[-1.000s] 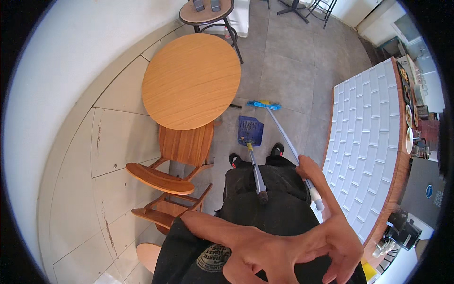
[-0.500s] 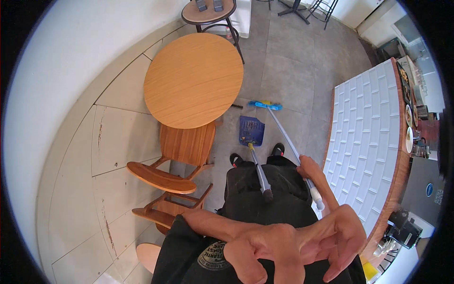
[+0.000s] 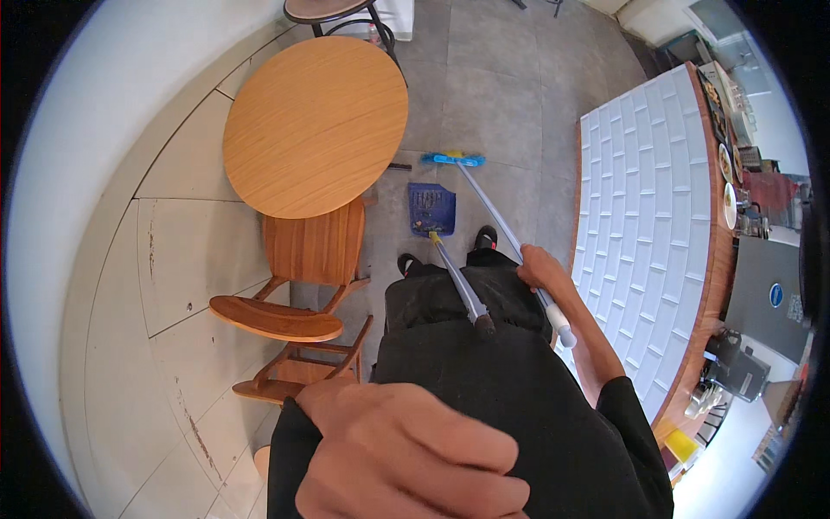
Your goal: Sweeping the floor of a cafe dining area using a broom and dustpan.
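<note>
My right hand (image 3: 543,267) is wrapped round the pale pole of a broom (image 3: 488,201), near its white top end. The broom's blue head rests on the floor ahead of my feet. A dark blue dustpan (image 3: 432,208) lies on the floor just in front of my shoes, with bits of debris in it. Its grey handle (image 3: 458,281) slants up toward me, the dark end near my trousers and neither hand on it. Close before my body is my left hand (image 3: 406,454), fingers curled in; nothing shows in it, and its palm is hidden.
A round wooden table (image 3: 316,125) and wooden chairs (image 3: 311,238) stand at the left by the wall. On the right runs a white-tiled counter (image 3: 640,190) with plates and appliances on top. A dark-framed stool (image 3: 328,9) is at the far left.
My left hand has moved left and curled its spread fingers. My right hand keeps its grip on the broom. The whole view has shifted, so the scene sits farther up and left.
</note>
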Tool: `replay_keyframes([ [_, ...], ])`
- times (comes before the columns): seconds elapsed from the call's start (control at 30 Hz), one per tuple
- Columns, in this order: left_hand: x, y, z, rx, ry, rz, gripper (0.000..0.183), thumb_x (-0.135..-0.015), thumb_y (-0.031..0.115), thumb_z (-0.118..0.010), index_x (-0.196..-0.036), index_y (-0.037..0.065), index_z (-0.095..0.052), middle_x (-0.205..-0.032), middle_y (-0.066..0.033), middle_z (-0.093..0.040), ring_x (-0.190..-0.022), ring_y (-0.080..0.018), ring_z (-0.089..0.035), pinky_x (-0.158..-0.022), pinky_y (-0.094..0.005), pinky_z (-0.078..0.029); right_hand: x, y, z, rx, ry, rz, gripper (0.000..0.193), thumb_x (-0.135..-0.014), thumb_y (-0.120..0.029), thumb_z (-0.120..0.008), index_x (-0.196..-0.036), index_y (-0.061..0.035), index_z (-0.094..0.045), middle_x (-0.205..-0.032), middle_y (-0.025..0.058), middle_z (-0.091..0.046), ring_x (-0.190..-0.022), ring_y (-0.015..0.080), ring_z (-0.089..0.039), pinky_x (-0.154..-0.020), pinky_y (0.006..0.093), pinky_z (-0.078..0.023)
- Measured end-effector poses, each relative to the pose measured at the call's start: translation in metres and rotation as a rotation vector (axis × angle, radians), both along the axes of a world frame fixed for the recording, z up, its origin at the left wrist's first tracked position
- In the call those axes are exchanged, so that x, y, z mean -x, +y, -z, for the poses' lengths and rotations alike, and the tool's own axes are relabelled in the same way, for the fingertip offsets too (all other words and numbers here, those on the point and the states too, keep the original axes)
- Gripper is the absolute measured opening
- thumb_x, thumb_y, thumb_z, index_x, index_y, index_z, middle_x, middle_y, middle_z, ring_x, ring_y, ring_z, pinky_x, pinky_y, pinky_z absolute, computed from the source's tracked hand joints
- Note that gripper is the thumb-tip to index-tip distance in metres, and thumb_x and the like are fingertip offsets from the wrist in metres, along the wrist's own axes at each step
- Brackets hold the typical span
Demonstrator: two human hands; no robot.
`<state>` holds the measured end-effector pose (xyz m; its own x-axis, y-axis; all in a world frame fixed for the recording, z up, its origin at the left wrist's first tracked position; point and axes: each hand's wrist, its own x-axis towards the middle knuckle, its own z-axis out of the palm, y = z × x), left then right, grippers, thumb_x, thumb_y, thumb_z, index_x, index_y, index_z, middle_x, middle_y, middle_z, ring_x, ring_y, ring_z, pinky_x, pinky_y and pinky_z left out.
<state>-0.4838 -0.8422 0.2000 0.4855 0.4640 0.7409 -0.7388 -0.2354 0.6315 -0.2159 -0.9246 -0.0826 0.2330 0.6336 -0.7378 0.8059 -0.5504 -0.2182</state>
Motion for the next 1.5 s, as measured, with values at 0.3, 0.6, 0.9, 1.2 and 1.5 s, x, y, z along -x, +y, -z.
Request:
replay_keyframes([
  [0.3, -0.035, -0.014, -0.006, -0.022, -0.004, -0.725, 0.017, -0.08, 0.012, -0.055, -0.063, 0.008, -0.056, -0.063, -0.004, -0.054, -0.049, -0.0161, -0.05, -0.05, -0.0277, -0.039, -0.002, -0.005, -0.004, -0.049, 0.069, 0.07, 0.026, -0.075, -0.007, -0.054, -0.095, 0.0096, -0.056, -0.073, 0.0261, -0.063, -0.063, 0.0345, -0.065, -0.06, 0.044, -0.052],
  [0.6, -0.038, 0.011, 0.165, -0.023, 0.886, 0.151, 0.027, -0.088, 0.025, -0.055, -0.108, 0.007, -0.059, -0.098, -0.0062, -0.059, -0.098, -0.0261, -0.054, -0.092, -0.0373, -0.036, -0.062, -0.008, -0.042, -0.099, 0.255, 0.562, 0.053, -0.081, -0.002, -0.051, -0.129, 0.0149, -0.035, -0.063, 0.0138, -0.055, -0.046, 0.0208, -0.055, -0.038, 0.0354, -0.046],
  [0.9, -0.041, -0.012, 0.193, 0.264, 0.676, 0.149, 0.045, -0.09, 0.034, -0.045, -0.057, 0.003, -0.042, -0.059, -0.0074, -0.047, -0.055, -0.0228, -0.047, -0.055, -0.0337, -0.035, -0.198, 0.01, 0.006, -0.153, 0.155, 0.645, 0.022, -0.076, 0.002, -0.046, -0.091, 0.0167, -0.051, -0.06, 0.0157, -0.055, -0.046, 0.023, -0.056, -0.038, 0.0379, -0.046],
  [1.2, -0.138, -0.001, 0.129, 0.317, 0.504, -0.195, 0.045, -0.082, 0.029, -0.046, -0.048, 0.004, -0.03, -0.043, -0.003, -0.029, -0.033, -0.0158, -0.029, -0.038, -0.0293, -0.019, -0.285, 0.007, 0.111, -0.178, -0.078, 0.231, 0.025, -0.072, -0.007, -0.051, -0.084, 0.0148, -0.056, -0.078, 0.0333, -0.061, -0.066, 0.0391, -0.065, -0.053, 0.045, -0.05],
  [1.5, -0.195, 0.007, 0.132, 0.286, 0.543, -0.106, 0.042, -0.079, 0.027, -0.046, -0.048, 0.004, -0.029, -0.045, -0.0031, -0.027, -0.034, -0.017, -0.027, -0.039, -0.0297, -0.018, -0.203, -0.059, 0.024, -0.143, 0.203, 0.573, 0.027, -0.076, -0.009, -0.055, -0.087, 0.0153, -0.055, -0.068, 0.0259, -0.062, -0.056, 0.0349, -0.064, -0.055, 0.0444, -0.052],
])
